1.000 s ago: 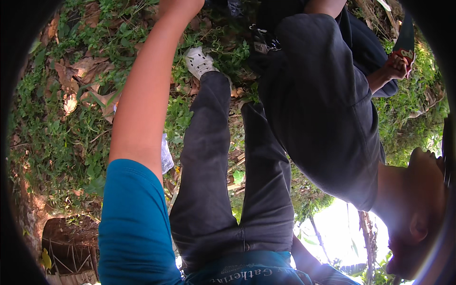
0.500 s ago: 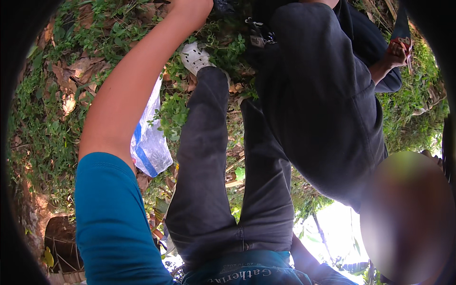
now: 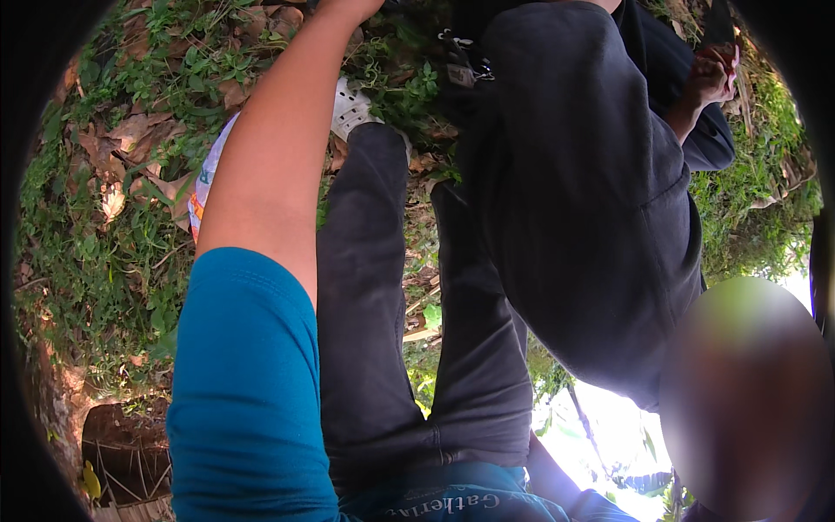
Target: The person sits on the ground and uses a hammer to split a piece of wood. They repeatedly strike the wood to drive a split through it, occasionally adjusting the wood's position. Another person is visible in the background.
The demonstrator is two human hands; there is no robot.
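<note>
1. Your left arm in the teal sleeve (image 3: pixel 248 383) reaches far up; its hand leaves the picture, so its fingers cannot be judged.
2. A white-and-blue plastic sack (image 3: pixel 207 187) lies on the leafy ground (image 3: pixel 96 226) behind that forearm.
3. Your right hand is unseen.

Single head-worn fisheye, pointing steeply down past the wearer's legs (image 3: pixel 409 348) at close leafy ground (image 3: pixel 96 252), rim heavily bent.
</note>
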